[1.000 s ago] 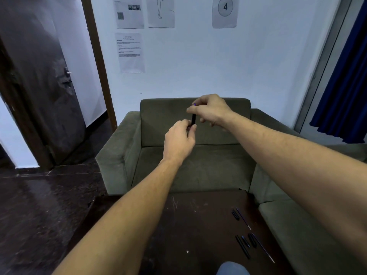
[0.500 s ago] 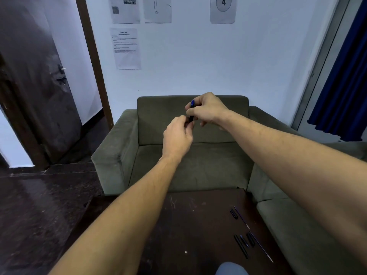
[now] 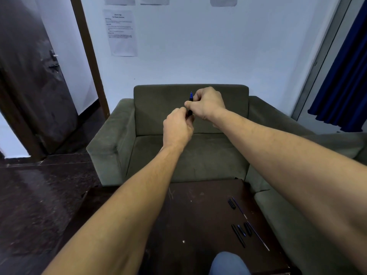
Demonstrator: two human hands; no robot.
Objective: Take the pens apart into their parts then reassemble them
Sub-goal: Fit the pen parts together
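Bottom centre of the frame: a knee (image 3: 228, 262) in blue cloth, at the near edge of a dark table (image 3: 198, 215). In the lower right, loose pen parts (image 3: 247, 228) lie on the table top in two small groups: short dark sleeves and caps beside a thin refill (image 3: 239, 207) that runs diagonally up and to the left.

Both forearms reach from the lower corners toward mid-frame, where the hands meet in the air, well above the table and in front of the sofa (image 3: 208, 159). The left hand (image 3: 178, 126) has its fingers curled about the lower end of the pen (image 3: 191, 97). The right hand (image 3: 206, 105), just above it, pinches the upper barrel between thumb and fingers. The pen's long axis stands nearly vertical, and its blue tip points to the top of the frame, clear of the right fingers.

The step in hand is judged to be a twist at the barrel joint. Whether this undoes or closes the pen cannot be told. The next move calls for opposed rotation with the two grips kept in line along the axis.

Behind are the wall (image 3: 198, 56) with sheets of paper (image 3: 123, 32), a door (image 3: 29, 76) at left and a blue curtain (image 3: 347, 76) at right.
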